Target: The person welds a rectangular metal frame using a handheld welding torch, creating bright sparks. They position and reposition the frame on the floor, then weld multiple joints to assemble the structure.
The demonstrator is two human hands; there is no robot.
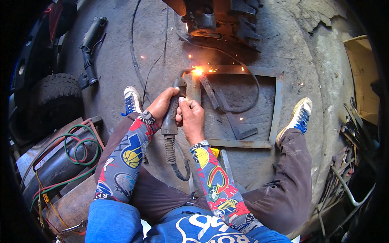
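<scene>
My left hand (164,103) is wrapped round the black handle of a welding torch (169,121), its thumb near the torch's neck. The fingers of my right hand (191,117) are curled and pressed against the handle's other side. A cable with a coiled sleeve leaves the torch's lower end. At its tip, a bright orange glow with flying sparks burns at the upper left corner of a rectangular metal frame (278,109), which lies flat on the floor. Smoke and glare hide the exact contact point. Metal strips (209,91) and an angled piece (246,134) lie within the frame.
A heavy metal fixture (202,22) stands just beyond the sparks. Thin cables (257,87) loop over the frame. Gas cylinders (67,148) with red and green hoses (83,162) lie at left, near a tyre (56,91). Scrap metal (344,178) and cardboard (362,77) line the right.
</scene>
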